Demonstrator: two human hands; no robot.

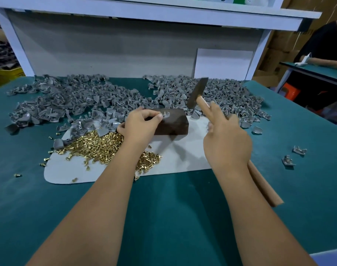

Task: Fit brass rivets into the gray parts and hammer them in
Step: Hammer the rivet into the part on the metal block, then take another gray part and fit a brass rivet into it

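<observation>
A dark metal block [173, 124] lies on a pale mat [183, 156] at the table's middle. On the block's top my left hand [144, 121] pinches a small gray part [166, 115] with brass rivets standing up in it. My right hand [226, 139] grips a hammer by its wooden handle [263, 185]; the blurred metal head [197, 93] is raised above and right of the block. A heap of loose brass rivets [100, 146] lies on the mat under my left forearm. Gray parts [71, 100] are piled across the back of the table.
The table has a teal cover [163, 217]. Two gray parts [292, 156] lie apart at the right. A white shelf frame [144, 18] and a gray back panel stand behind the piles. Another person [325, 54] sits at a neighbouring table at the far right.
</observation>
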